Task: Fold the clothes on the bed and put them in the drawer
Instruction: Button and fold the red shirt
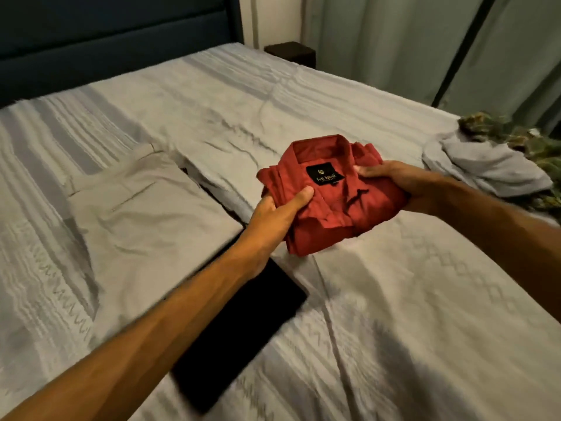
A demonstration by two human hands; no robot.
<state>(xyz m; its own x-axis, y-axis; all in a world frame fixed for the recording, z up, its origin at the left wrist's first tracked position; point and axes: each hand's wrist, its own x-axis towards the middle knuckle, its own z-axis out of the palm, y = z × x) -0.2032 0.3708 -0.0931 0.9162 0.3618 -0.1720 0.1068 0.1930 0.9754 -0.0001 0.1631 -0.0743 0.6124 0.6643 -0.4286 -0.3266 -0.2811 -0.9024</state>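
red cotton shirt (pixel 328 192), folded into a bundle, is held above the grey striped bed (pixel 394 314), centre right. left hand (pixel 273 212) grips its near-left edge, right hand (pixel 391 180) its right side; collar points far.

The shirt (pixel 331 192) sits mid-frame above the bed (pixel 394 299), between the left hand (pixel 279 212) and right hand (pixel 403 183). Trousers (pixel 136 214) lie at left, a slab (pixel 243 323), perhaps a tablet, below them. Heaped clothes (pixel 491 165) lie right.
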